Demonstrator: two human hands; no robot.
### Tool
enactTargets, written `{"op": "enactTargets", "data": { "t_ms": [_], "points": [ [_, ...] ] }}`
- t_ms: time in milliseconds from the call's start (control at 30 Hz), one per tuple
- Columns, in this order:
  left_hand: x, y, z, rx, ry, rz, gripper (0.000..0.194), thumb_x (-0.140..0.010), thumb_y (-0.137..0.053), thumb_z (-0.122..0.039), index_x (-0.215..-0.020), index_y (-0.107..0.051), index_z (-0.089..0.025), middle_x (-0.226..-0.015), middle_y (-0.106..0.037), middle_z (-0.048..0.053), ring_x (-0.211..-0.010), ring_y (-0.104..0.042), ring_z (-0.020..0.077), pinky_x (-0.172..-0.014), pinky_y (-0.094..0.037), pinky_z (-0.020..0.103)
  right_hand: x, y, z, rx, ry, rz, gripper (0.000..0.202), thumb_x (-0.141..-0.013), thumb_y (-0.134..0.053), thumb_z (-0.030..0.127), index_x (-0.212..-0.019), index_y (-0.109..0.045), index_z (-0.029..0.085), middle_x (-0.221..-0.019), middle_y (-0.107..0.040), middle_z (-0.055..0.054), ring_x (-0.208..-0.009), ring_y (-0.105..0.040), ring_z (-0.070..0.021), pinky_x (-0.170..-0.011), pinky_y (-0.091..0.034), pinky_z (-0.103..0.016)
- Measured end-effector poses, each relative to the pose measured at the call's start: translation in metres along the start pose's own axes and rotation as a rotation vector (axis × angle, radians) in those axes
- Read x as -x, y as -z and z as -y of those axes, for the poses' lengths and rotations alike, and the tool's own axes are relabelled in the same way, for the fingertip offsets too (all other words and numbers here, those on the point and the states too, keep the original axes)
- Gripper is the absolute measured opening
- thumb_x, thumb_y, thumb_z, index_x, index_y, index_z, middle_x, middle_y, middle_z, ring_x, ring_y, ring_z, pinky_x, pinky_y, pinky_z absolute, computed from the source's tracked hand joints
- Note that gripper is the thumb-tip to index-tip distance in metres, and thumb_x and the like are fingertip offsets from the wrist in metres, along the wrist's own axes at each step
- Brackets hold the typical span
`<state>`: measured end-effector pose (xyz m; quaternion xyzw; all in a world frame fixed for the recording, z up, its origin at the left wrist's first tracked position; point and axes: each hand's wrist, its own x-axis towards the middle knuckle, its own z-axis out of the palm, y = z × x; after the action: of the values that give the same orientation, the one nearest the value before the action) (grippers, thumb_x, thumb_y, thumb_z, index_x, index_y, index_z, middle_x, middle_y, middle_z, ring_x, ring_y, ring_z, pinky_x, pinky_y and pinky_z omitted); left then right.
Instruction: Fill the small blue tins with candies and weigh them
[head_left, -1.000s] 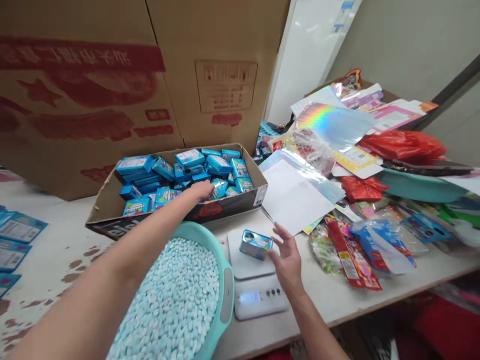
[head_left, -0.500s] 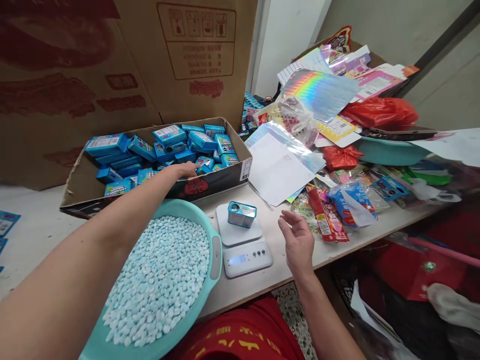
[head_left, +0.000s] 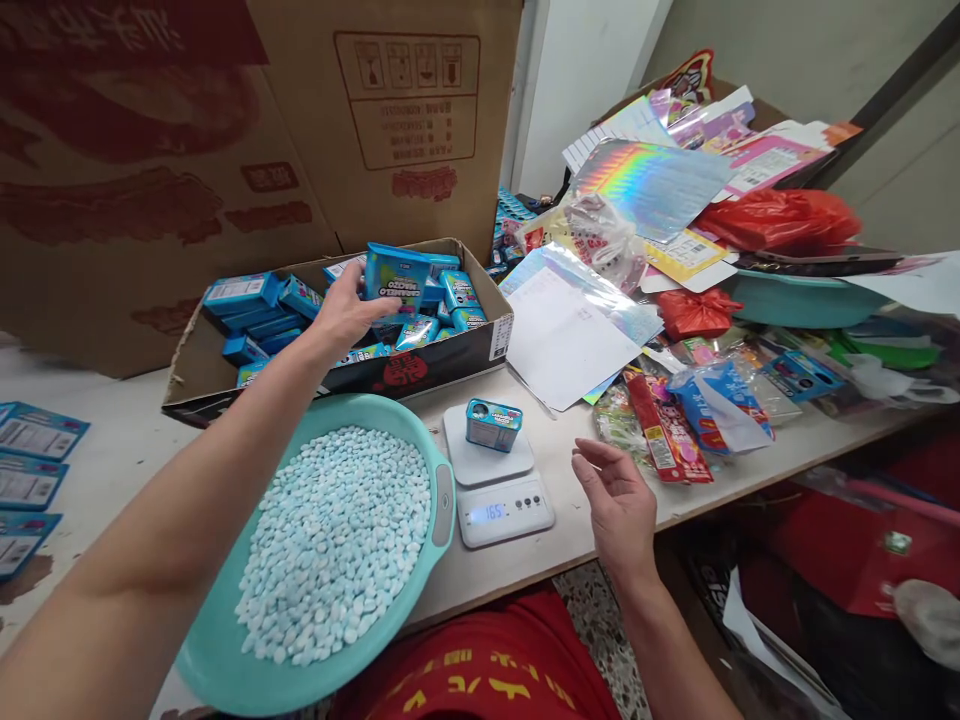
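Observation:
My left hand grips a blue candy box with printed lettering, held up over an open carton of similar blue boxes. Near the table's front edge, my right hand hovers with loosely curved fingers and nothing in it. Between my hands sits a white digital scale with a lit display. On its plate stands a blue candy tin with a round opening in its top. A teal basin full of pale blue and white candies lies below my left forearm.
A large brown cardboard box stands behind the carton. White and shiny sheets lie right of it, beside candy packets and red plastic bags. More blue boxes are at the left edge.
My left hand has come up out of the carton with a blue candy box in its grip. The scale's displayed digits have changed. My right hand still hovers beside the scale.

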<state>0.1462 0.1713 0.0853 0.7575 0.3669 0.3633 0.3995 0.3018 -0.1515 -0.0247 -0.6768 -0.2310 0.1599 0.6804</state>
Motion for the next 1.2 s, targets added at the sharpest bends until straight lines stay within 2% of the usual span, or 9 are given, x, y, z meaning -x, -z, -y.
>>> {"op": "enactTargets", "data": {
  "t_ms": [133,233,367,533,667,733,800,933,1200],
  "points": [
    [0.077,-0.006,-0.039,0.21,0.017,0.356,0.044,-0.063,-0.074,-0.03,-0.1,-0.053,-0.018,-0.094,-0.065,0.003,-0.086,-0.062,0.0204,-0.078,-0.051,0.035,0.017,-0.011,0.011,-0.035,0.023,0.124,0.031,-0.077,-0.07,0.036,-0.102,-0.061,0.021,-0.103,-0.066,-0.008,-0.093,-0.061,-0.0199,-0.084,-0.049,-0.036],
    [0.131,-0.02,-0.053,0.247,0.075,0.632,0.041,-0.069,-0.071,-0.029,-0.105,-0.053,-0.019,-0.095,-0.064,0.002,-0.087,-0.061,0.0189,-0.079,-0.05,0.033,0.032,-0.023,0.018,-0.144,0.041,0.283,0.046,-0.072,-0.076,0.034,-0.113,-0.057,0.024,-0.11,-0.064,-0.006,-0.094,-0.062,-0.0195,-0.082,-0.05,-0.033],
    [0.169,-0.034,-0.059,0.214,0.097,0.765,0.035,-0.076,-0.066,-0.027,-0.109,-0.056,-0.022,-0.099,-0.063,0.001,-0.088,-0.058,0.017,-0.079,-0.047,0.03,0.048,-0.033,0.025,-0.191,-0.021,0.39,0.061,-0.063,-0.083,0.028,-0.117,-0.055,0.025,-0.109,-0.066,-0.004,-0.096,-0.062,-0.0197,-0.083,-0.05,-0.03],
    [0.176,-0.039,-0.059,0.113,0.056,0.752,0.038,-0.079,-0.065,-0.036,-0.113,-0.055,-0.024,-0.097,-0.063,0.001,-0.084,-0.057,0.0167,-0.075,-0.046,0.029,0.048,-0.029,0.032,-0.29,-0.219,0.305,0.041,-0.065,-0.082,0.031,-0.1,-0.063,0.02,-0.092,-0.071,-0.003,-0.082,-0.066,-0.0176,-0.075,-0.053,-0.028],
    [0.173,-0.041,-0.045,-0.059,-0.021,0.673,0.041,-0.083,-0.058,-0.041,-0.122,-0.05,-0.027,-0.101,-0.062,0.003,-0.088,-0.058,0.0184,-0.076,-0.047,0.032,0.028,-0.011,0.023,-0.602,-0.595,0.118,0.037,-0.067,-0.08,0.038,-0.096,-0.065,0.019,-0.087,-0.073,-0.002,-0.07,-0.068,-0.0155,-0.059,-0.056,-0.023],
    [0.172,-0.042,-0.038,-0.134,-0.029,0.65,0.036,-0.084,-0.056,-0.039,-0.118,-0.052,-0.025,-0.102,-0.062,0.004,-0.087,-0.058,0.0186,-0.076,-0.047,0.033,0.017,0.002,0.012,-0.721,-0.816,0.104,0.031,-0.067,-0.08,0.035,-0.09,-0.067,0.019,-0.077,-0.073,-0.001,-0.059,-0.067,-0.0136,-0.05,-0.054,-0.021],
    [0.172,-0.043,-0.033,-0.171,-0.065,0.67,0.03,-0.085,-0.055,-0.037,-0.112,-0.055,-0.024,-0.103,-0.063,0.004,-0.086,-0.059,0.0182,-0.077,-0.047,0.033,0.009,0.013,-0.002,-0.803,-0.941,0.127,0.024,-0.068,-0.08,0.03,-0.085,-0.068,0.018,-0.073,-0.073,-0.001,-0.056,-0.066,-0.0123,-0.048,-0.054,-0.02],
    [0.174,-0.04,-0.031,-0.174,-0.15,0.683,0.022,-0.086,-0.054,-0.035,-0.103,-0.061,-0.024,-0.102,-0.066,0.003,-0.086,-0.06,0.0175,-0.078,-0.046,0.03,0.003,0.025,-0.028,-0.852,-0.962,0.15,0.017,-0.07,-0.078,0.028,-0.077,-0.068,0.016,-0.071,-0.071,-0.002,-0.063,-0.068,-0.0117,-0.054,-0.056,-0.019],
    [0.193,-0.003,-0.024,-0.206,-0.028,0.476,0.018,-0.083,-0.059,-0.038,-0.096,-0.068,-0.029,-0.089,-0.07,0.001,-0.08,-0.064,0.0187,-0.071,-0.048,0.026,-0.012,0.033,-0.048,-0.869,-0.918,0.196,0.019,-0.065,-0.082,0.023,-0.076,-0.068,0.015,-0.073,-0.07,-0.001,-0.071,-0.068,-0.0114,-0.06,-0.056,-0.018]
  ]
}}
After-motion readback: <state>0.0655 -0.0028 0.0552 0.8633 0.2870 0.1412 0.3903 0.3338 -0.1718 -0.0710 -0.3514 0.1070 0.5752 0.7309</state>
